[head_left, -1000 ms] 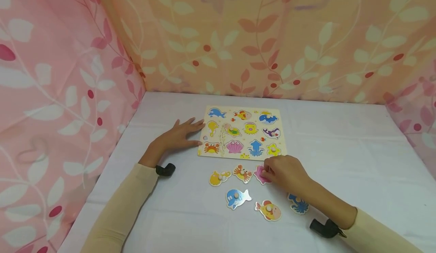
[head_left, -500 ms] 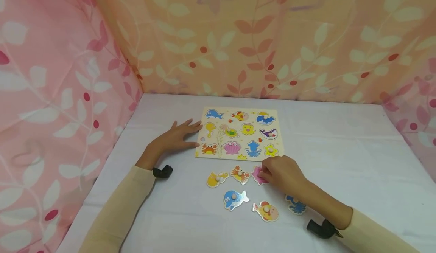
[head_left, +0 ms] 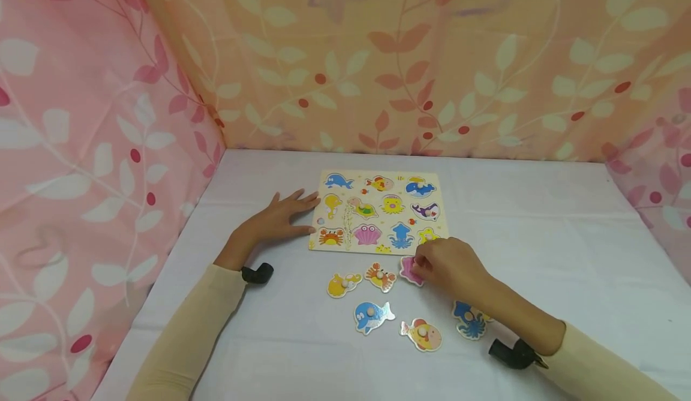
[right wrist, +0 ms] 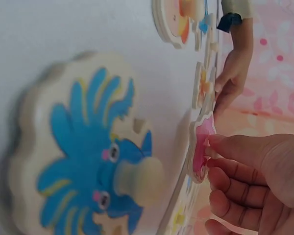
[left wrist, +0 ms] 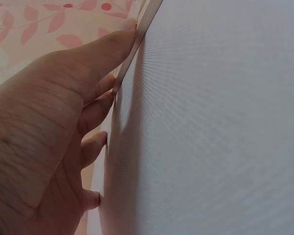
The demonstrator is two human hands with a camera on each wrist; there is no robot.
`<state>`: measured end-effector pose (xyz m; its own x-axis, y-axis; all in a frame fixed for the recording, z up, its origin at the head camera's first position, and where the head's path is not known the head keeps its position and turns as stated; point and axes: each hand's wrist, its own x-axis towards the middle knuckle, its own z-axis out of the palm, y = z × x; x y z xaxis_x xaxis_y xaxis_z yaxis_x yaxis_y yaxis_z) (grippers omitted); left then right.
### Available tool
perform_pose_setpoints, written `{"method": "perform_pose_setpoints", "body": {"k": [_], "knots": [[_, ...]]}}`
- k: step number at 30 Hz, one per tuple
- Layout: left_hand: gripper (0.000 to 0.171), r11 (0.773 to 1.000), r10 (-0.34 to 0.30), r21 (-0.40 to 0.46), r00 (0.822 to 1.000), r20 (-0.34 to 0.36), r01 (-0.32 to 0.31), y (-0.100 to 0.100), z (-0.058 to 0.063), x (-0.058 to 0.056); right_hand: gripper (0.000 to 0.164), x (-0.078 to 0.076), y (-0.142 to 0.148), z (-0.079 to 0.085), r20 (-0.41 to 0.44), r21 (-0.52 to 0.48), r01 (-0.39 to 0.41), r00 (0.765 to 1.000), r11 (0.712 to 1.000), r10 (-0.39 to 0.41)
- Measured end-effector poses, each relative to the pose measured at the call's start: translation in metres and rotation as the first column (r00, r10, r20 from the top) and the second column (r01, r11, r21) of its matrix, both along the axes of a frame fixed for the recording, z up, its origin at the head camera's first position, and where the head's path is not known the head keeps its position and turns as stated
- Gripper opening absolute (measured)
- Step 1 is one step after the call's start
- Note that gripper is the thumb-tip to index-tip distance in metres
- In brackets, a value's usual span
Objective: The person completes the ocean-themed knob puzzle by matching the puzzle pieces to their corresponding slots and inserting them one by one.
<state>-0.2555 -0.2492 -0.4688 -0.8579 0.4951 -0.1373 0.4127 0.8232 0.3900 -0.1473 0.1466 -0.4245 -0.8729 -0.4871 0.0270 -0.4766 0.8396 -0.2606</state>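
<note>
My right hand (head_left: 452, 269) pinches the wooden knob of a pink shell puzzle piece (head_left: 411, 271) between thumb and fingertips. In the right wrist view the shell piece (right wrist: 202, 142) is tilted on edge, with the thumb on its knob side. The peg puzzle board (head_left: 382, 249), printed with sea animals, lies just beyond this hand, which covers part of the yellow starfish (head_left: 426, 235). My left hand (head_left: 276, 218) is spread flat at the board's left edge, its thumb and fingertips touching that edge in the left wrist view.
Below the board lie a yellow seahorse piece (head_left: 344, 284), a crab piece (head_left: 380, 276), a blue whale piece (head_left: 373, 317) and a fish piece (head_left: 422, 335). A blue squid piece (head_left: 469, 321) sits partly under the right wrist. Patterned cloth (head_left: 345, 89) walls the table behind.
My right hand has lifted slightly toward the board, and the shell piece has shifted with it. More of the squid piece now shows. The left hand holds its place at the board.
</note>
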Motion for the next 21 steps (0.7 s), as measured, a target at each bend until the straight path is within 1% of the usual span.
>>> {"method": "perform_pose_setpoints", "body": {"k": [3,11,21], "knots": [[0.083,1.000,-0.003,0.005,1.000,0.001,0.003,-0.001,-0.001,0.000,0.017,-0.004,0.000,0.005,0.014,0.003,-0.011,1.000,1.000,0.011],[0.083,1.000,-0.008,0.015,1.000,-0.006,0.008,-0.002,0.000,0.001,0.015,-0.016,-0.004,0.018,-0.005,0.015,-0.081,0.997,0.997,0.082],[0.085,1.000,0.009,0.012,1.000,0.015,-0.009,0.000,0.001,0.000,0.015,-0.034,-0.019,0.026,0.004,0.031,-0.132,0.991,0.991,0.132]]}}
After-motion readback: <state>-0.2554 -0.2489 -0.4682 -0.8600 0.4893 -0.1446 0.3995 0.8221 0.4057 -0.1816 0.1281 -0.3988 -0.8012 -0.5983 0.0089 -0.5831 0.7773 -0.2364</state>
